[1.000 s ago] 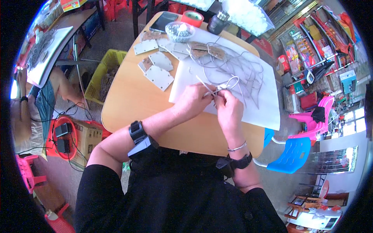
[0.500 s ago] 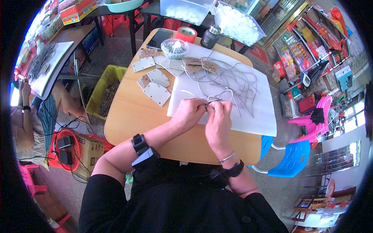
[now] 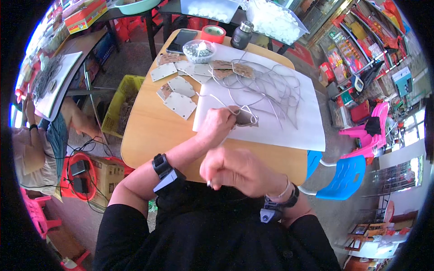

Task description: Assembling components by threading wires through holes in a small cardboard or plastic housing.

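Over the white sheet point(image 3: 302, 135), my left hand point(image 3: 216, 127) is closed, its fingers pinching the edge of a small brownish card piece point(image 3: 247, 119). Thin grey cord point(image 3: 242, 110) loops over that card by the fingertips. My right hand point(image 3: 242, 170) is apart from it, closer to my body at the table's near edge. Its fingers are closed and partly blurred, with a tiny shiny tip point(image 3: 209, 184) showing beneath them; what it belongs to is unclear. More grey cord point(image 3: 282, 97) lies tangled across the sheet, running under two brown card pieces point(image 3: 243, 70).
Several pale cards with holes point(image 3: 180, 106) lie left of the sheet. A clear bowl of small pieces point(image 3: 199, 52), phone point(image 3: 181, 41), red tape roll point(image 3: 213, 34) and dark bottle point(image 3: 242, 35) stand behind. A yellow crate point(image 3: 124, 106) is left, a blue chair point(image 3: 341, 178) right.
My right hand has left the left hand and come back toward my body. The left hand has shifted slightly left, and the card piece by its fingers now shows.
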Available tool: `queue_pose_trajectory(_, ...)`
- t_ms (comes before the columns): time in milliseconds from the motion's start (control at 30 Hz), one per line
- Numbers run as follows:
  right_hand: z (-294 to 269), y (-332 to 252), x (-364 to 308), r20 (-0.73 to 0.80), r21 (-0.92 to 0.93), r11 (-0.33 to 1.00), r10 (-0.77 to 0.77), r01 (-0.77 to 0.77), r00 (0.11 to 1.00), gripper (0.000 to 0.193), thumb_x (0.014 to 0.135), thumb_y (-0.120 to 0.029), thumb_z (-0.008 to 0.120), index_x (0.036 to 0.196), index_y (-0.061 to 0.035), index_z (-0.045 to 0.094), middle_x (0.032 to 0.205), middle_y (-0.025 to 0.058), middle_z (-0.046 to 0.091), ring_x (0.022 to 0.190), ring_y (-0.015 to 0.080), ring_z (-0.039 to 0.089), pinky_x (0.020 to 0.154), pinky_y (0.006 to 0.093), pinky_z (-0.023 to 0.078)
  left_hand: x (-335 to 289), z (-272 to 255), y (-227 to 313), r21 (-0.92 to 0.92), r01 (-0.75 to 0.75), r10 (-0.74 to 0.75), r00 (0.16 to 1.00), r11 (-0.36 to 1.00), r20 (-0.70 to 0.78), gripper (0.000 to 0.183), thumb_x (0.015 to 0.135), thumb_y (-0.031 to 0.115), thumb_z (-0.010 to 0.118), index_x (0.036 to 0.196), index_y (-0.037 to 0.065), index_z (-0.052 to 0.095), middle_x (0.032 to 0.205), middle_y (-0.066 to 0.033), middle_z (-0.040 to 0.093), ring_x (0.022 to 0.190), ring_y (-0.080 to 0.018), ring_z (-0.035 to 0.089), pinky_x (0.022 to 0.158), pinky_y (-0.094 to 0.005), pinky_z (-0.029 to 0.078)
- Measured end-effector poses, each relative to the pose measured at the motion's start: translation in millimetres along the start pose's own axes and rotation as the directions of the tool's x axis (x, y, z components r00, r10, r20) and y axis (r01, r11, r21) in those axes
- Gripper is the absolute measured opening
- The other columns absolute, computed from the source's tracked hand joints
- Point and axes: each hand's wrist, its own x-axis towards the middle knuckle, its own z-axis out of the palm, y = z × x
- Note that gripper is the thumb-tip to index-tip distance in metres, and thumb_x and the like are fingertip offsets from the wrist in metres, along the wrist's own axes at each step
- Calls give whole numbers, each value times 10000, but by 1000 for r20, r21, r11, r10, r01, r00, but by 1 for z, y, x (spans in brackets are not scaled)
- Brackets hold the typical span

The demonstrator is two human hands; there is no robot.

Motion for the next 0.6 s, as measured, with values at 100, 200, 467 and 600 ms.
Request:
queue_pose_trajectory(100, -3, 8, -3, -38, -16, 999, -44, 43, 998, 158, 946, -154, 519, 1030, -20, 509, 939, 70, 569, 768, 117, 569, 710, 249, 460, 1, 1, -4, 23, 39, -38, 999, 999, -21, 186, 838, 127, 519, 941, 39, 646, 657, -158, 612, 597, -310, 613, 591, -355, 495)
queue_pose_trajectory(200, -12, 24, -12, -385, -257, 964, -172, 74, 907, 186, 925, -117, 525, 1080, -13, 526, 938, 67, 565, 770, 129, 560, 732, 271, 450, -3, -1, -7, 79, -107, 116, 985, 991, -130, 210, 855, 150, 533, 964, 10, 646, 682, -133, 628, 584, -232, 623, 589, -324, 510)
queue_pose_trajectory(467, -56, 93, -48, -887, -223, 868, 8, -443, 461, 122, 865, -93, 607, 924, 13, 615, 789, 32, 588, 659, 80, 491, 604, 232, 423, 7, 4, -10, -296, 206, -167, 974, 933, 153, 219, 929, 140, 504, 1004, -26, 626, 769, -73, 645, 638, -124, 618, 592, -255, 530)
queue_pose_trajectory(600, -53, 94, -43, -906, -82, 923, 88, -376, 415, 174, 846, -87, 634, 979, 25, 622, 779, 21, 615, 630, 67, 498, 588, 216, 427, 1, 7, -3, -150, 83, -79, 996, 985, 36, 148, 864, 117, 529, 881, -1, 616, 653, -128, 617, 596, -221, 637, 572, -324, 505)
